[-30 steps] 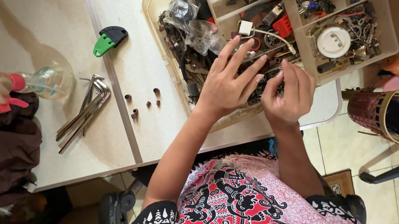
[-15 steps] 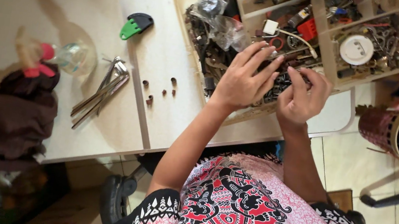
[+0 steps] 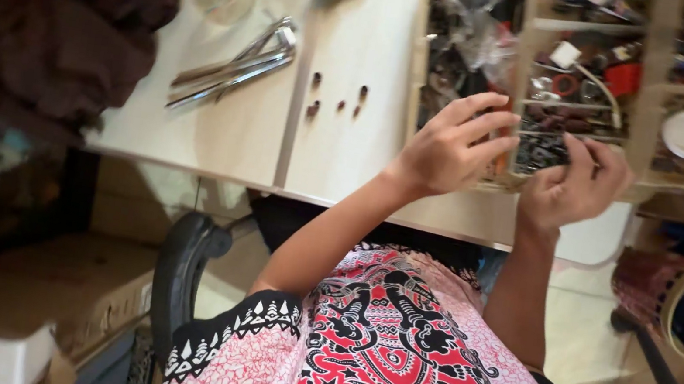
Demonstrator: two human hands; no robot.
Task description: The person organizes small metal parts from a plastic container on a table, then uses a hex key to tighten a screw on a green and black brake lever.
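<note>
Over the clear plastic organizer box [image 3: 656, 48], 2 hands [image 3: 454, 145] sift small metal bits [image 3: 542, 144].

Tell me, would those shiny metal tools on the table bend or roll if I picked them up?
The tools look like thin steel bars, so probably stiff, not bendy. They seem flat, so they would likely slide rather than roll. Lying loose in a bunch on the table, they might clatter apart if pushed.

Open worktop [image 3: 346, 157] runs down the frame's middle, broken only by small dark bits [image 3: 338, 99]. Metal tools [image 3: 236, 64] and a dark cloth [image 3: 53, 48] block the upper left; the crammed compartment tray [image 3: 648, 74] fills the upper right.
</note>
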